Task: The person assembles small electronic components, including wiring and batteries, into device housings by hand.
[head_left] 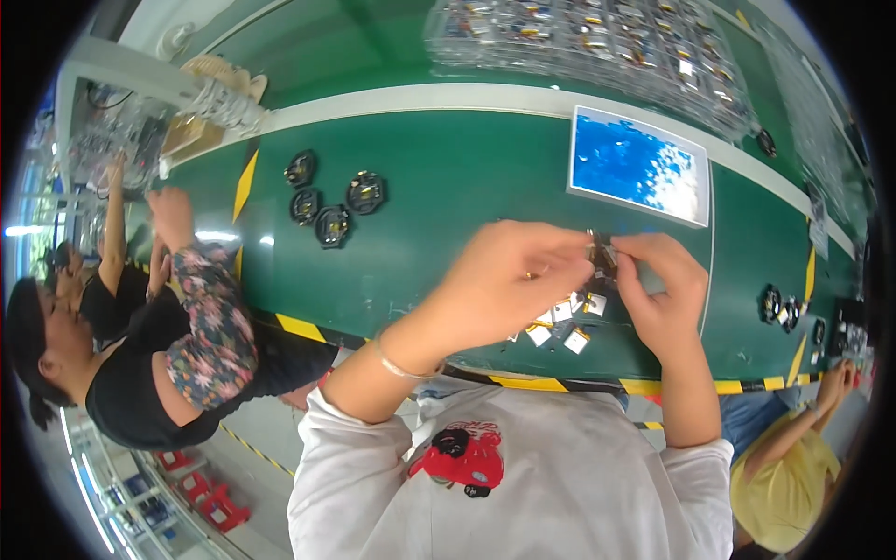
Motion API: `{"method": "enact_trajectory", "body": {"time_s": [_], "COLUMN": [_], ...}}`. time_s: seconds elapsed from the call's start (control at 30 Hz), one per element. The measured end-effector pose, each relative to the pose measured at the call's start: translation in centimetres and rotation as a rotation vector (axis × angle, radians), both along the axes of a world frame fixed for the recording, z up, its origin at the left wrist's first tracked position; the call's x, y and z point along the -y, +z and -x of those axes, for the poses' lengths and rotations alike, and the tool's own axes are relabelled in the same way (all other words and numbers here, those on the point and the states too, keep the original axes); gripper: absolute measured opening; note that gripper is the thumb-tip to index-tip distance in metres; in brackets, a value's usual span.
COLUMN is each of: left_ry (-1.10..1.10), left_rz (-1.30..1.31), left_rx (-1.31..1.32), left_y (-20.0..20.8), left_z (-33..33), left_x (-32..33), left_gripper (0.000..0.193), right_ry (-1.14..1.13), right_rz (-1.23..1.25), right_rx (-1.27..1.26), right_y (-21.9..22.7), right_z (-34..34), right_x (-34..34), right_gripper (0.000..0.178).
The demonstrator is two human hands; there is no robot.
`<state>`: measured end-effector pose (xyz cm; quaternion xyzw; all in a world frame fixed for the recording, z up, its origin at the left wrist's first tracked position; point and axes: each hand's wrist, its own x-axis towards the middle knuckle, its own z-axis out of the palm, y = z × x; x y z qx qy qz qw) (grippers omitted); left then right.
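My left hand and my right hand meet over the right half of the green workbench. Their fingertips are closed on a small dark electronic part held between them. Its exact kind is too small to make out, and the fingers partly cover it. On the bench just below lies a loose cluster of small white square cells with yellow edges, partly hidden by my left hand. Several round black housings with gold-coloured bits inside rest to the left, well apart from my hands.
Beyond my hands stands a shallow white box with a blue inside. Clear plastic trays full of small parts fill the far shelf. More black housings lie at the right. Co-workers sit on both sides; a flowered sleeve reaches over the bench at left.
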<state>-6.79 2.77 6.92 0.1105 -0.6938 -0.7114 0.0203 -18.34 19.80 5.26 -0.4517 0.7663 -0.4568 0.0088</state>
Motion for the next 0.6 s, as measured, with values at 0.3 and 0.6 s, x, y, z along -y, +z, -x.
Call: {"method": "enact_trajectory", "body": {"time_s": [0.3,0.6], "left_ry": [0.564,0.337], "left_rz": [1.299,0.778], "left_rx": [0.251,-0.02], "left_y": [-4.1,-2.8], "left_z": [-7.1,0.2], "left_x": [12.8,3.9], "left_gripper": [0.038,0.013], "right_ry": [0.031,0.008], "right_rz": [0.044,0.149], "right_rx": [0.4,0.675], "right_y": [0.2,0.3], "right_z": [0.3,-0.4], "right_x": [0.0,0.0], "right_gripper": [0.013,0.014]}}
